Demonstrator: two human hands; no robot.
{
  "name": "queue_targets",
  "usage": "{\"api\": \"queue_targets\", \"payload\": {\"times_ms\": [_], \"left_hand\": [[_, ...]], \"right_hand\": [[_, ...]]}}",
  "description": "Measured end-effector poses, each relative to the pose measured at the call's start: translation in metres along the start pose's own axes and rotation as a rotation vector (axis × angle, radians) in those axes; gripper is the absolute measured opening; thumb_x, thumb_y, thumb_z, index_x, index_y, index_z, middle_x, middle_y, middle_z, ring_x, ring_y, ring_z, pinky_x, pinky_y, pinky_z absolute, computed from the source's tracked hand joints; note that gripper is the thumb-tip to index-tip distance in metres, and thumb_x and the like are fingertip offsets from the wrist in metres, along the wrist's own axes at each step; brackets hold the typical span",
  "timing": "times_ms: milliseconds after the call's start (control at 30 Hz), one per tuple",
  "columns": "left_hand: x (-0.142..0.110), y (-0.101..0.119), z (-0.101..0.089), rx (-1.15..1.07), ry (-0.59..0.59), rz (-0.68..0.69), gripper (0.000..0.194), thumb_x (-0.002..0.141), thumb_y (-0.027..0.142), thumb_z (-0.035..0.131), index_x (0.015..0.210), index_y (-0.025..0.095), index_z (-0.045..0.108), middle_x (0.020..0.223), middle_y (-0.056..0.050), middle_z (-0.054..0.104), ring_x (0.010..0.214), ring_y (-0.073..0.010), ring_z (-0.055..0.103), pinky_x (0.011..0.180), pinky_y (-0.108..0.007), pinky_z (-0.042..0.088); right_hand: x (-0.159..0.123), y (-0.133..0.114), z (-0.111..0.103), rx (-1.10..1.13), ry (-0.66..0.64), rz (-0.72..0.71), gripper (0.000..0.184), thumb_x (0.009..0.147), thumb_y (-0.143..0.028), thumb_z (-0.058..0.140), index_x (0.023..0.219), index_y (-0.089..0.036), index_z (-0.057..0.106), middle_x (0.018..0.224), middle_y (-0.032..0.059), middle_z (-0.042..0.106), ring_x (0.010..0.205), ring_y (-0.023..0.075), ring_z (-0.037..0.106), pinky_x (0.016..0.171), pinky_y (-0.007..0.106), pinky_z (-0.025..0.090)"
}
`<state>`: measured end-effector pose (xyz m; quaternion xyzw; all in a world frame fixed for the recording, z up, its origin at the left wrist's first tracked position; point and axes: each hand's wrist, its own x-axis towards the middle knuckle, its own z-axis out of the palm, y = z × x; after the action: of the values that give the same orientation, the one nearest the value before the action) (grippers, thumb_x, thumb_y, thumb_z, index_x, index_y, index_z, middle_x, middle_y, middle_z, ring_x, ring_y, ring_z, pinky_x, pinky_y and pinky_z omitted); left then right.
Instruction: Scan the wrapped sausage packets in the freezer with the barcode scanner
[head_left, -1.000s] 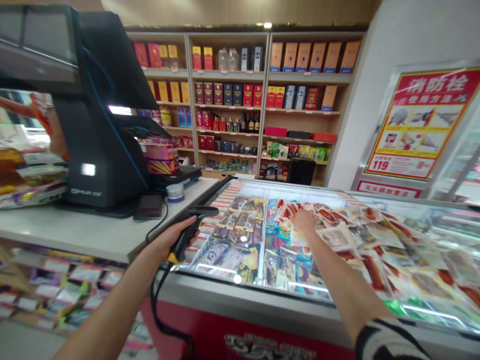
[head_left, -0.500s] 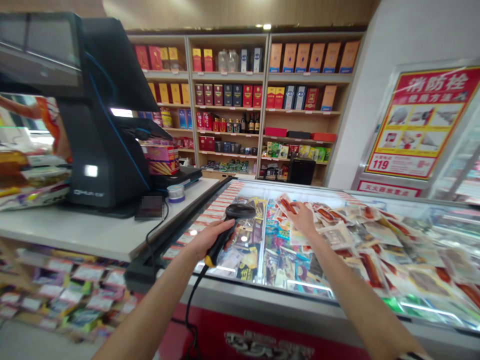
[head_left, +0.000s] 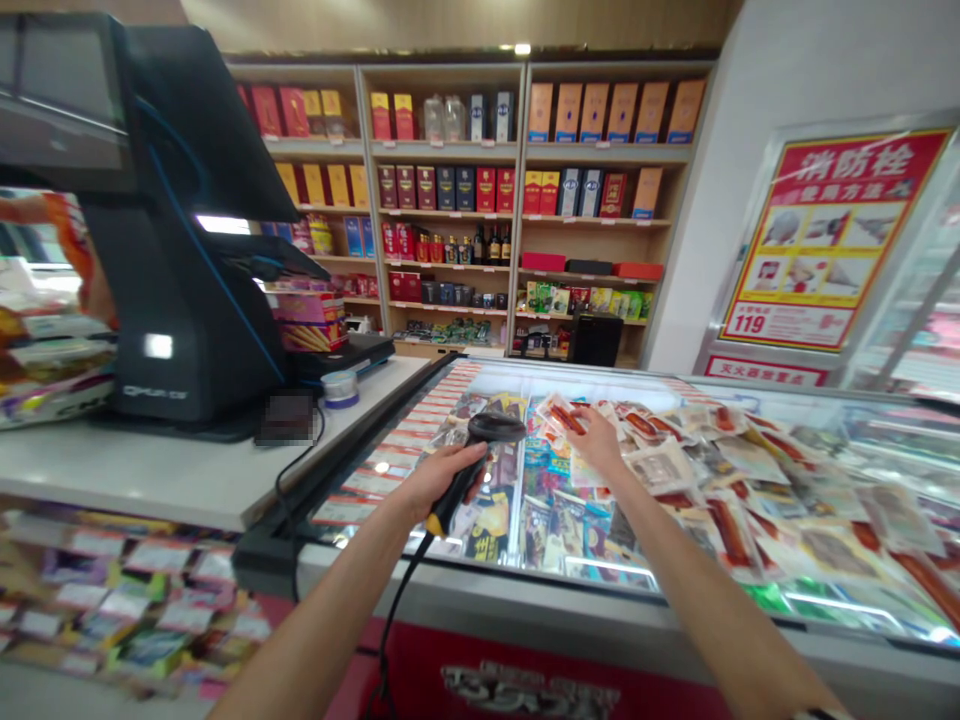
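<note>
My left hand (head_left: 442, 482) is wrapped round the handle of a black barcode scanner (head_left: 495, 428) with a yellow tip at its lower end and a cable hanging down. The scanner's head points right, toward a clear packet of sausages (head_left: 561, 415). My right hand (head_left: 598, 442) pinches that packet by its right side, just above the freezer's glass top. Several similar packets of sausages and meat (head_left: 727, 530) lie in a loose heap on the glass to the right. Under the glass of the chest freezer (head_left: 352, 575) sit wrapped ice creams (head_left: 487, 525).
A black checkout terminal (head_left: 180, 300) stands on the white counter (head_left: 187, 480) at left, beside a roll of tape (head_left: 340, 388). Shelves of boxed bottles (head_left: 442, 190) line the back wall. A person in orange (head_left: 71, 240) is partly visible behind the terminal.
My left hand has carried the scanner right, over the freezer, close to the sausage packet. My right hand has lifted the packet from the heap and tilted it toward the scanner.
</note>
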<state>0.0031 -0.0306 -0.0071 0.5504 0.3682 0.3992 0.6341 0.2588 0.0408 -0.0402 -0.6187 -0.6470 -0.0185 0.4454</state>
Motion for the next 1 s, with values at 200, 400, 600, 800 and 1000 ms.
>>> {"api": "queue_targets", "payload": {"times_ms": [200,400,600,800,1000], "left_hand": [[0.005,-0.002,0.001,-0.012,0.024,-0.001,0.029,0.069,0.041,0.056,0.069,0.012,0.052,0.054,0.000,0.053,0.039,-0.0075,0.047,0.038,-0.020,0.034],[0.003,-0.002,0.000,-0.031,0.003,0.011,0.030,0.069,0.042,0.055,0.072,0.012,0.052,0.055,0.000,0.053,0.039,-0.0071,0.047,0.039,-0.019,0.034],[-0.003,-0.002,0.003,-0.007,-0.048,0.007,0.031,0.070,0.042,0.054,0.066,0.011,0.052,0.052,0.000,0.051,0.039,-0.0070,0.046,0.038,-0.019,0.033],[-0.009,0.002,0.003,-0.039,-0.017,0.016,0.028,0.069,0.040,0.056,0.070,0.013,0.051,0.055,0.000,0.053,0.039,-0.0078,0.047,0.038,-0.020,0.033],[-0.013,0.001,-0.013,0.004,0.102,0.044,0.029,0.068,0.042,0.056,0.066,0.013,0.049,0.052,0.001,0.052,0.039,-0.0075,0.046,0.037,-0.019,0.034]], "right_hand": [[0.001,0.003,-0.004,-0.033,0.005,-0.032,0.029,0.061,-0.021,0.050,0.088,-0.017,0.058,0.089,0.0044,0.061,0.084,0.0179,0.054,0.078,0.028,0.038],[0.001,0.003,-0.009,-0.073,-0.009,-0.057,0.030,0.060,-0.020,0.050,0.090,-0.017,0.058,0.089,0.0044,0.061,0.083,0.0174,0.054,0.077,0.028,0.038],[0.002,0.000,-0.014,-0.096,-0.015,-0.061,0.031,0.062,-0.022,0.050,0.091,-0.016,0.058,0.087,0.0045,0.061,0.081,0.0175,0.055,0.074,0.028,0.039],[0.003,0.000,-0.015,-0.139,-0.013,-0.063,0.032,0.062,-0.021,0.051,0.092,-0.015,0.058,0.090,0.0057,0.061,0.084,0.0174,0.054,0.075,0.027,0.039],[0.002,-0.016,0.005,-0.145,-0.071,-0.025,0.029,0.064,-0.022,0.053,0.091,-0.014,0.059,0.091,0.0067,0.062,0.086,0.0174,0.054,0.077,0.025,0.037]]}}
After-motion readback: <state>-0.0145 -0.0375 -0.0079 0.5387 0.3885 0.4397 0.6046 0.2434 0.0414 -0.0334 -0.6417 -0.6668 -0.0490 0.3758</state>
